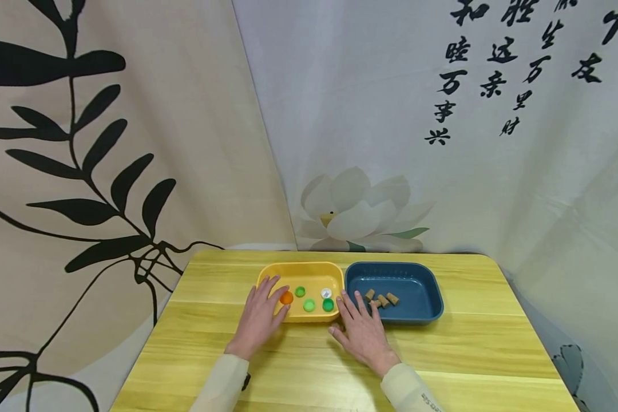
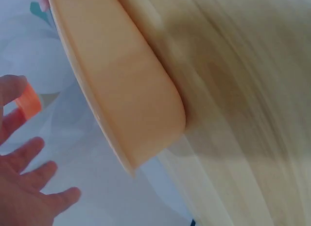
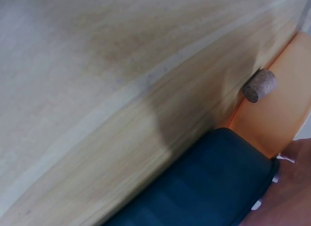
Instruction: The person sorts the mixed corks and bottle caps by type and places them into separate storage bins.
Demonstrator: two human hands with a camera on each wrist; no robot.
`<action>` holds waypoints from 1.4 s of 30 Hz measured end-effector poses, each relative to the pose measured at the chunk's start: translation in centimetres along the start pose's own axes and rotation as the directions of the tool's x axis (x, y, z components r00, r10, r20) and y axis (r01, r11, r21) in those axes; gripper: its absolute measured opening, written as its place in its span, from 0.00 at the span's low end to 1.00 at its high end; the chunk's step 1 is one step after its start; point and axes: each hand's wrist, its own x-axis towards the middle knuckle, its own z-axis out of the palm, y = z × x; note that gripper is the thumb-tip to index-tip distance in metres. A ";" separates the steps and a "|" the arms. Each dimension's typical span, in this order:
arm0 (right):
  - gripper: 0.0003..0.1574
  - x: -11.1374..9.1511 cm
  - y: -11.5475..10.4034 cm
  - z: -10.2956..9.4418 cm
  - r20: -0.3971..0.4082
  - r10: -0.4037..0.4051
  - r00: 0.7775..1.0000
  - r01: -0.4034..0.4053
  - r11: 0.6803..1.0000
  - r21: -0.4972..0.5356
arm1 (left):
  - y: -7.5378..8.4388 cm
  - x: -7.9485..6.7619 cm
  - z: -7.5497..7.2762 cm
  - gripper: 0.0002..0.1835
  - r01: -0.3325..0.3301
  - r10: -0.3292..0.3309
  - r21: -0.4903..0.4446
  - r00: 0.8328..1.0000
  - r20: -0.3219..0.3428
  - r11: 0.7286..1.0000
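Note:
My left hand (image 1: 260, 315) is over the left end of the yellow tray (image 1: 301, 269). Between its thumb and a finger it pinches an orange bottle cap (image 2: 30, 102), held above the rim in the left wrist view. Inside that tray lie green caps (image 1: 309, 305) in several shades and a white cap (image 1: 326, 293). My right hand (image 1: 363, 337) spreads its straight fingers over the front rims where the yellow tray meets the blue tray (image 1: 417, 274). Several corks (image 1: 384, 301) lie in the blue tray near its fingertips.
One more cork (image 3: 260, 85) is outside, at the yellow tray's front wall on the wooden table (image 1: 494, 343). Both trays stand side by side near the table's back edge. Behind hangs a printed curtain (image 1: 365, 114).

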 end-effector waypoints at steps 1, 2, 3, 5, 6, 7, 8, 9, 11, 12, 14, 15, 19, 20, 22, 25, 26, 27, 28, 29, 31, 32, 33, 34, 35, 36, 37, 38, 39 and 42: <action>0.48 0.0 0.0 0.0 0.001 0.000 1.000 0.000 1.000 -0.002 | -0.1 0.3 0.1 0.21 0.009 -0.009 0.004 1.000 -0.003 1.000; 0.48 0.0 0.0 0.0 0.001 0.000 1.000 0.000 1.000 -0.001 | -0.2 0.5 0.3 0.20 0.019 -0.019 0.007 1.000 -0.004 1.000; 0.48 0.0 0.0 0.0 0.001 0.000 1.000 0.000 1.000 -0.003 | -0.2 0.8 0.4 0.20 0.031 -0.031 0.009 1.000 -0.004 0.999; 0.48 -0.1 0.0 0.0 -0.002 -0.003 1.000 0.003 1.000 0.000 | -0.4 1.2 0.7 0.19 0.057 -0.057 0.015 0.998 0.003 0.998; 0.48 -0.1 0.0 0.1 -0.003 -0.005 1.000 0.005 1.000 0.000 | -0.5 1.4 0.9 0.19 0.072 -0.072 0.019 0.997 0.009 0.997; 0.48 -0.1 -0.1 0.0 -0.004 -0.007 1.000 0.007 1.000 0.000 | -0.6 1.5 1.1 0.19 0.085 -0.086 0.026 0.996 0.016 0.996; 0.48 -0.1 -0.1 0.0 -0.004 -0.009 1.000 0.009 1.000 0.001 | -0.7 1.7 1.2 0.19 0.102 -0.103 0.027 0.994 0.027 0.994; 0.48 -0.2 -0.1 0.0 -0.006 -0.011 1.000 0.011 1.000 0.001 | -0.8 1.8 1.3 0.19 0.116 -0.117 0.030 0.992 0.037 0.993; 0.48 -0.2 -0.1 0.0 -0.004 -0.011 1.000 0.011 1.000 -0.002 | -0.9 2.1 1.6 0.19 0.141 -0.143 0.037 0.988 0.061 0.989; 0.48 -0.2 -0.1 0.0 -0.002 -0.010 1.000 0.010 1.000 -0.005 | -1.0 2.2 1.7 0.19 0.152 -0.155 0.038 0.985 0.072 0.988; 0.48 -0.2 -0.2 0.0 0.000 -0.008 1.000 0.008 1.000 -0.008 | -1.1 2.4 1.9 0.18 0.172 -0.176 0.047 0.980 0.095 0.984; 0.48 -0.2 -0.2 0.0 0.001 -0.006 1.000 0.006 1.000 -0.008 | -1.2 2.5 2.0 0.18 0.177 -0.182 0.060 0.978 0.104 0.982; 0.48 -0.2 -0.2 0.0 0.004 -0.006 1.000 0.006 1.000 -0.008 | -1.5 2.7 2.4 0.19 0.207 -0.222 0.104 0.963 0.155 0.973; 0.48 -0.2 -0.2 0.0 0.004 -0.007 1.000 0.007 1.000 -0.008 | -1.5 2.8 2.5 0.19 0.215 -0.232 0.113 0.958 0.169 0.970; 0.48 -0.2 -0.2 0.1 0.006 -0.008 1.000 0.008 1.000 -0.009 | -1.6 2.8 2.6 0.21 0.231 -0.250 0.115 0.948 0.195 0.966; 0.48 -0.2 -0.2 0.1 0.007 -0.007 1.000 0.008 1.000 -0.010 | -1.6 2.7 2.6 0.26 0.250 -0.269 0.108 0.936 0.227 0.962; 0.48 -0.2 -0.2 0.1 0.005 -0.008 1.000 0.008 1.000 -0.009 | -1.6 2.7 2.6 0.28 0.254 -0.272 0.102 0.934 0.231 0.962; 0.48 -0.2 -0.2 0.0 0.002 -0.008 1.000 0.008 1.000 -0.010 | -1.6 2.6 2.5 0.30 0.257 -0.273 0.098 0.933 0.234 0.961; 0.48 -0.2 -0.2 0.0 -0.001 -0.009 1.000 0.009 1.000 -0.009 | -1.6 2.5 2.5 0.31 0.260 -0.275 0.093 0.933 0.234 0.961; 0.48 -0.2 -0.2 0.0 -0.006 -0.011 1.000 0.011 1.000 -0.010 | -1.6 2.4 2.5 0.32 0.260 -0.273 0.088 0.935 0.226 0.962; 0.48 -0.1 -0.2 0.1 -0.017 -0.017 1.000 0.017 1.000 -0.011 | -1.5 2.1 2.4 0.34 0.259 -0.270 0.078 0.941 0.203 0.963; 0.48 -0.1 -0.1 0.1 -0.021 -0.020 1.000 0.020 1.000 -0.011 | -1.5 1.9 2.3 0.35 0.259 -0.268 0.069 0.945 0.189 0.963; 0.48 -0.1 -0.1 0.1 -0.021 -0.022 1.000 0.021 1.000 -0.015 | -1.4 1.7 2.3 0.36 0.256 -0.264 0.068 0.948 0.175 0.964; 0.48 -0.1 0.0 0.1 -0.023 -0.024 0.999 0.024 1.000 -0.014 | -1.3 1.5 2.2 0.36 0.253 -0.260 0.064 0.953 0.159 0.965; 0.49 -0.1 0.0 0.0 -0.023 -0.026 0.999 0.026 1.000 -0.014 | -1.2 1.3 2.2 0.37 0.249 -0.255 0.063 0.956 0.146 0.967; 0.49 -0.1 0.0 0.0 -0.021 -0.026 0.999 0.026 1.000 -0.013 | -1.1 1.0 2.1 0.38 0.246 -0.252 0.061 0.958 0.137 0.967; 0.49 -0.1 0.1 0.0 -0.019 -0.026 0.999 0.026 1.000 -0.010 | -1.1 0.7 2.1 0.39 0.242 -0.248 0.059 0.960 0.130 0.969; 0.50 -0.1 0.2 -0.1 -0.018 -0.027 0.999 0.027 1.000 -0.004 | -1.0 0.5 2.1 0.39 0.240 -0.245 0.054 0.961 0.126 0.969; 0.50 -0.1 0.2 -0.2 -0.014 -0.027 1.000 0.027 1.000 -0.001 | -0.9 0.2 2.1 0.40 0.238 -0.242 0.050 0.963 0.117 0.970; 0.50 -0.2 0.4 -0.3 -0.014 -0.031 0.999 0.031 0.999 0.017 | -0.7 -0.8 2.0 0.40 0.246 -0.247 0.020 0.964 0.097 0.969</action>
